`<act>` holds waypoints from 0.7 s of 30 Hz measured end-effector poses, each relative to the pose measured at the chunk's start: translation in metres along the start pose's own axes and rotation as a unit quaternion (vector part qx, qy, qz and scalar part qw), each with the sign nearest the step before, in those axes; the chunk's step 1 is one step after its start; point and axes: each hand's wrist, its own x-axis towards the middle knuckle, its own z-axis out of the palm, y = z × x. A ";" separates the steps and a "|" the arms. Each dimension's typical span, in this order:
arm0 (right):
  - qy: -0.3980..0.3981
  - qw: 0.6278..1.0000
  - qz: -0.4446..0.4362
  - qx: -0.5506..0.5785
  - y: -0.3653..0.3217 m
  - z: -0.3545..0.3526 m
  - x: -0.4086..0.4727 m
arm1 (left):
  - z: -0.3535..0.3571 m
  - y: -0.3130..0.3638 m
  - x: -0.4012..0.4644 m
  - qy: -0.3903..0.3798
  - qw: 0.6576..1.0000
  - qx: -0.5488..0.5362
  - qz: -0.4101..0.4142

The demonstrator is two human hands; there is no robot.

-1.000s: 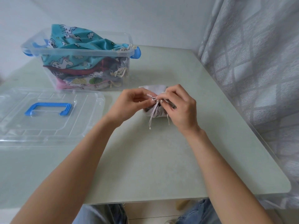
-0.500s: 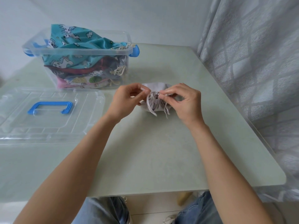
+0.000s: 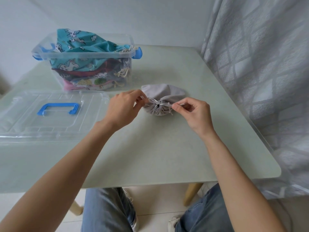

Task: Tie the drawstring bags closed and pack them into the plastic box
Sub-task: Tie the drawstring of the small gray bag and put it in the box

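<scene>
Since the earlier frame our left hand (image 3: 122, 108) and right hand (image 3: 194, 113) have drawn apart, fingers pinching the white drawstring (image 3: 154, 102). Small grey fabric drawstring bag (image 3: 161, 99): mouth cinched. We should pull evenly and level so the knot seats snugly.

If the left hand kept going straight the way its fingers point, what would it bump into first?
The left hand points right along the drawstring, so it would likely meet the gathered mouth of the grey bag first, then the right hand.

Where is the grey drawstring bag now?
The grey drawstring bag lies on the table, between the left hand and right hand, just right of the plastic box.
</scene>
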 end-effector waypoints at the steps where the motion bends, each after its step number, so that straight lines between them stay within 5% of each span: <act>1: -0.002 1.000 0.004 -0.001 0.000 0.000 -0.002 | 0.000 0.000 -0.003 0.008 1.000 -0.012 -0.009; 9: -0.036 0.998 0.036 -0.032 0.007 0.001 -0.022 | 0.004 -0.008 -0.028 -0.015 0.999 0.030 0.025; 13: -0.070 0.995 0.041 -0.052 0.003 -0.009 -0.029 | 0.005 -0.001 -0.039 -0.063 0.997 -0.032 0.037; 21: -0.181 0.944 -0.142 -0.236 -0.013 -0.001 -0.032 | -0.021 0.005 -0.020 0.012 0.984 -0.166 -0.058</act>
